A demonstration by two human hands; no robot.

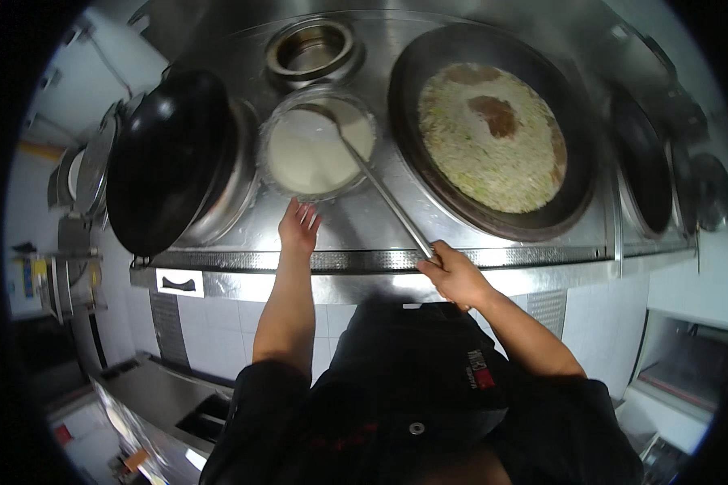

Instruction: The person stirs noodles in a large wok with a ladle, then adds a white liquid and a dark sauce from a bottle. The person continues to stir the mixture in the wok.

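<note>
My right hand [452, 273] grips the handle of a long metal ladle [381, 185]. The ladle's bowl rests in pale, creamy liquid that fills a round container [367, 109] lined or covered at its rim with clear plastic. My left hand [300, 225], fingers apart and holding nothing, is at the near edge of that container; whether it touches the rim I cannot tell. To the right stands a large dark wok [491, 227] with a pale mass of shredded food [497, 176] in it and brown patches on top.
Behind the creamy liquid is an empty-looking metal pot [309, 76]. A black wok [164, 163] leans at the left over a metal ring. More dark pans [640, 160] hang or stand at the right. A perforated metal drain strip [352, 260] runs along the front edge of the steel counter.
</note>
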